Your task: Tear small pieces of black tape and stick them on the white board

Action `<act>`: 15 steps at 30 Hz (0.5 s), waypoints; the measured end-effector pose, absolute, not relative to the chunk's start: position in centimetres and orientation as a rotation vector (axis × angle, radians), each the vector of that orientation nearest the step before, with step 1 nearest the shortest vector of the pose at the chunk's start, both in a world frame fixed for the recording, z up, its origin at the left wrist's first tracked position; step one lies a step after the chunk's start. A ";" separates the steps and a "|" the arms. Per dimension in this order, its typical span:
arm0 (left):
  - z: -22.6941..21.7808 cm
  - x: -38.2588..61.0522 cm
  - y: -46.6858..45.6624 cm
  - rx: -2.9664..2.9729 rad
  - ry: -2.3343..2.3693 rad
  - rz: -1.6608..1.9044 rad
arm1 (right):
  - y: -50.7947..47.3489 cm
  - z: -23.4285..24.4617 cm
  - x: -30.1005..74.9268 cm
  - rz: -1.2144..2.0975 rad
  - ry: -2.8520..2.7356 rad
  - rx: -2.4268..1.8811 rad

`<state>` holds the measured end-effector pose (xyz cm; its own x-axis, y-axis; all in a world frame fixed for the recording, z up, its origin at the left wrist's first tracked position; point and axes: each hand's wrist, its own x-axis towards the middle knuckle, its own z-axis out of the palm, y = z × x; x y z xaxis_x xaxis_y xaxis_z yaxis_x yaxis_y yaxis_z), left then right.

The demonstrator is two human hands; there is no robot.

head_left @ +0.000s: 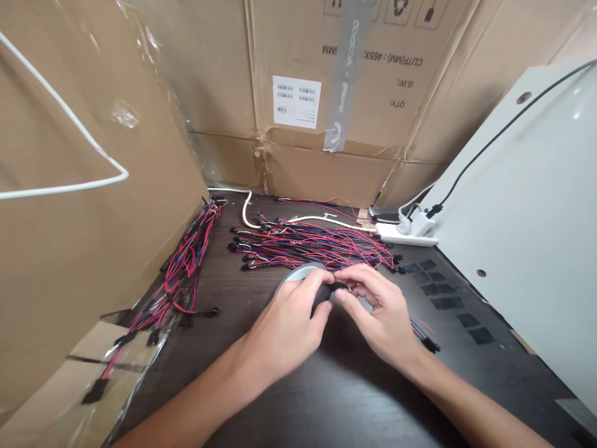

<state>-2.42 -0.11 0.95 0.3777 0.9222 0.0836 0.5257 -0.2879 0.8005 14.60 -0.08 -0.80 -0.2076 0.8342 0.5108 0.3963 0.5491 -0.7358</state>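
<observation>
My left hand point(291, 317) is closed, thumb and fingers pinching a small black strip point(321, 292) that looks like tape or fabric. Facing it, my right hand point(380, 314) pinches the strip's other end between thumb and fingertips. Part of the strip is hidden by the fingers. Behind my left hand shows the curved rim of a grey round object point(298, 272), mostly covered. A few thin wires with a black connector point(430, 343) stick out from behind my right hand; their other end is hidden.
Bundled red, blue and black wires point(317, 244) lie across the table's back, with another bundle point(191, 249) at left. Several black patches point(446, 303) stick to the table at right. A white power strip point(405, 235) stands by a white panel point(522, 186). Cardboard point(298, 168) encloses the back.
</observation>
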 end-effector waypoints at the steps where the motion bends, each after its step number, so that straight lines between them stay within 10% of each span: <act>1: 1.0 -2.4 -0.1 1.968 1.229 0.709 | 0.0 -0.7 14.7 0.516 -1.849 -1.034; 15: 1.2 -2.5 0.0 1.813 1.413 0.668 | 0.0 0.3 15.1 0.401 -1.976 -1.048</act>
